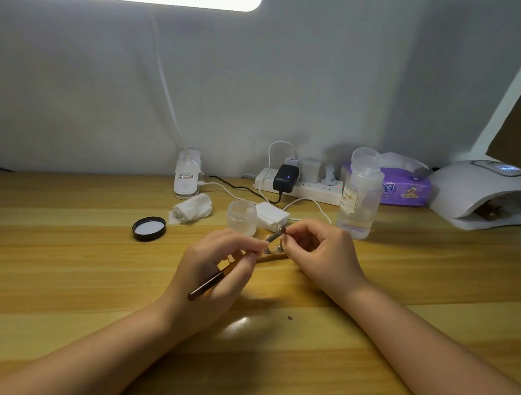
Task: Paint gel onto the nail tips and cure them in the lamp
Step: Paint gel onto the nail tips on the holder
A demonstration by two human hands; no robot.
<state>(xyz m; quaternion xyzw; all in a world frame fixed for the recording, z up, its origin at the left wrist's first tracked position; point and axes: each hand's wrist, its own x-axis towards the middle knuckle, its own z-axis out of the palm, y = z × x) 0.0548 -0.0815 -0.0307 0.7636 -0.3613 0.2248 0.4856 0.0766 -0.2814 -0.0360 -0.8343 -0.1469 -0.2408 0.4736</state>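
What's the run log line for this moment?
step: painting gel | left hand: brush | right hand: nail tip stand | lamp: far right

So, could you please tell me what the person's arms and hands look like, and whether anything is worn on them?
Both forearms are bare up to the frame edge: no sleeves, gloves, watch, bracelets or rings visible on the left hand or right hand.

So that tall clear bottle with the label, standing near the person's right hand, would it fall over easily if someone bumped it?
Probably fairly easily. The bottle is tall and narrow with a wide cap on top, so a knock near the top would likely tip it. The clear liquid seems to fill only its lower part, which may steady it a little. It looks like light plastic, so it would likely slide or topple rather than break.
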